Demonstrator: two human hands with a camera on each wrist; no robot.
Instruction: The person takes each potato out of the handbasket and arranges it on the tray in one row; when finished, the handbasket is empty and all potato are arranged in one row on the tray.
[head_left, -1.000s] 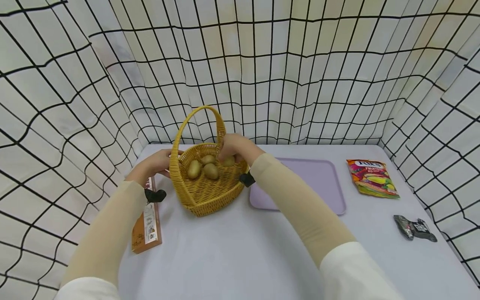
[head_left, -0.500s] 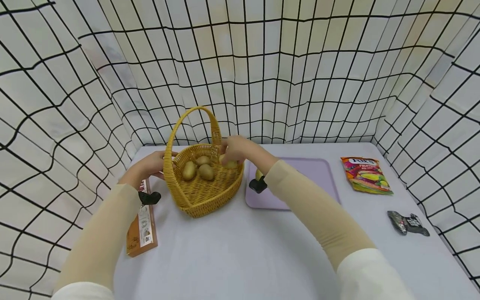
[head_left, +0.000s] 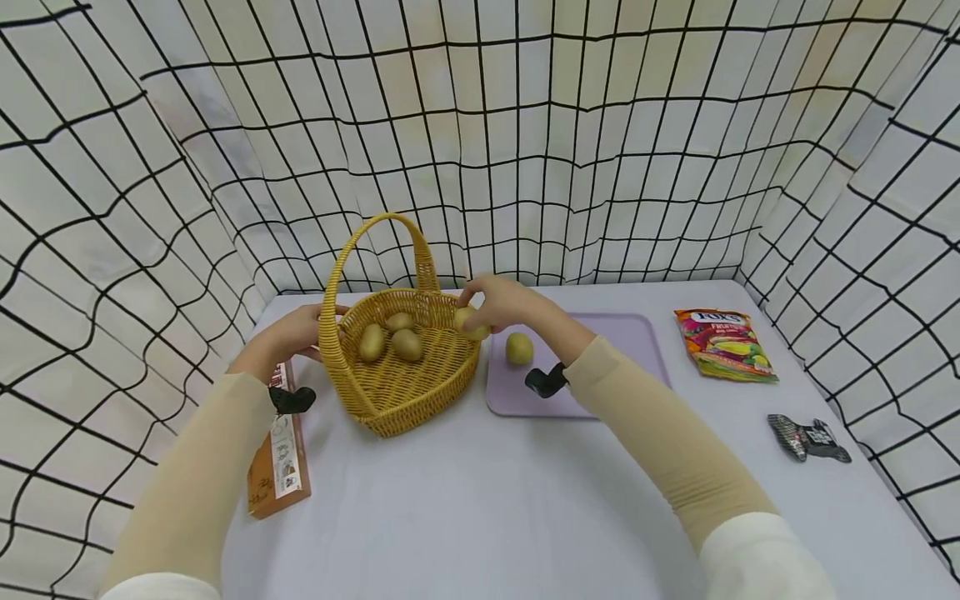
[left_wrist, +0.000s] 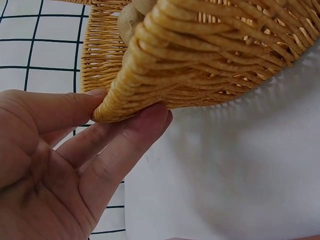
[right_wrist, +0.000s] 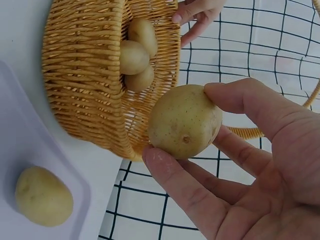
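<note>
A yellow wicker basket (head_left: 420, 400) with a tall handle stands left of centre in the head view. Three potatoes (head_left: 407, 344) lie inside it. My left hand (left_wrist: 75, 150) pinches the basket's rim at its left side, thumb on top and fingers beneath. Between the thumb and fingers of my right hand (right_wrist: 240, 160) is a potato (right_wrist: 185, 121), held up at the basket's right rim. Another potato (head_left: 519, 349) lies on the lilac tray (head_left: 600, 325), to the right of the basket.
An orange-brown box (head_left: 279, 467) lies on the table under the left forearm. On the right are a colourful Fox's candy bag (head_left: 726, 345) and a small dark wrapped packet (head_left: 808, 438). Black-gridded white cloth (head_left: 525, 167) walls the back and sides.
My right hand has lifted the potato from inside the basket to its right rim, moving rightward. The potato on the tray has come into full view. The left hand keeps its grip.
</note>
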